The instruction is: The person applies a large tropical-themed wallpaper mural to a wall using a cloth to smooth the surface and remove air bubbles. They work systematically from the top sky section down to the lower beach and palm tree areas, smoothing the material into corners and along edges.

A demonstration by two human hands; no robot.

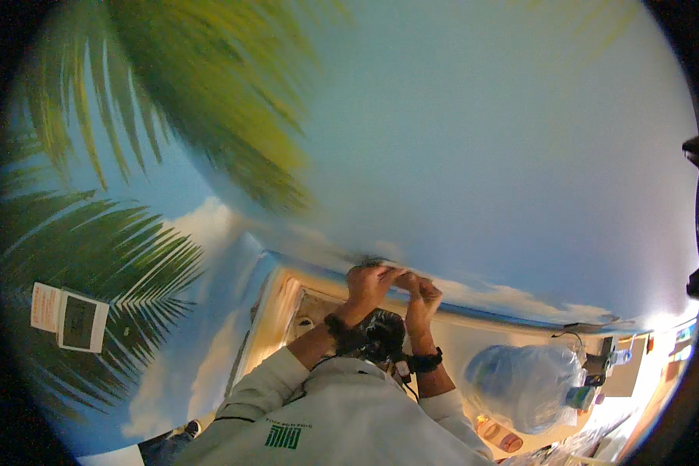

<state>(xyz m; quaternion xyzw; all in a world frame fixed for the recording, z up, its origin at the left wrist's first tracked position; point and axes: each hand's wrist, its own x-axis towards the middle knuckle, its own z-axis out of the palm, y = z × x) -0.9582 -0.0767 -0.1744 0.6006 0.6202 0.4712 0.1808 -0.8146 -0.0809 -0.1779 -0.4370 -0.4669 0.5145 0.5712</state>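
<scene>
Both my hands are raised together in the middle of the view, close to the painted wall [472, 145]. My left hand [373, 286] has curled fingers beside a thin dark blurred thing [375, 261]. To its right, my right hand [423, 292] is bent with its fingers close to the left ones. Blur hides whether either hand grips anything. Each wrist wears a black band. Between my forearms is a black, tangled-looking thing [381, 333], whose kind I cannot make out.
Palm leaves [209, 105] and sky are painted on the wall. Two small signs [83, 321] with writing are mounted at left. A large clear plastic-wrapped container [521, 387] is at right, near an orange-tinted bottle [499, 436] and a small clear bottle [620, 356]. A pale surface [454, 338] lies beyond my right forearm.
</scene>
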